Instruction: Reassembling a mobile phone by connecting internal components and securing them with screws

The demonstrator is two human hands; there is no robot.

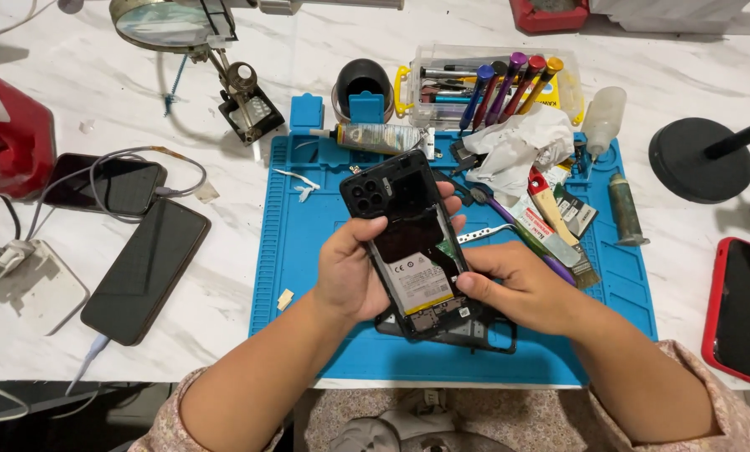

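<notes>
Opened black phone (408,243) sits mid-scene, held tilted above the blue work mat (299,251); back cover off, camera cluster at its far-left corner, white-and-yellow battery label showing in the lower half; a second dark frame piece (484,335) lies on the mat just under it, near side.

Left hand (350,272) grasps the phone's left edge, thumb on the face, fingertips wrapping round the far right side; right hand (521,289) clenched round the lower right edge, thumb pressing beside the battery label.

Right of the phone, on the mat: metal tweezers (485,235) touching the right-hand area; purple-handled tool (517,230); small brush (563,238); crumpled white tissue (517,142) further off; dark green tube (626,209) near the mat's right edge. Far side: glue tube (371,136) lying flat; black round cup (363,84); clear box w/ coloured screwdrivers (509,84); small white squeeze bottle (603,117).

Left of the mat, on the white marble table (224,285): dark phone (147,269) face up, cable plugged in at its near end; another phone (111,184) beyond it w/ grey cable over it; magnifier lamp (161,21) far left; red object (6,138) at left edge. Right side: black round stand base (700,159); red-cased phone (743,310) at right edge, well apart from the hands.
</notes>
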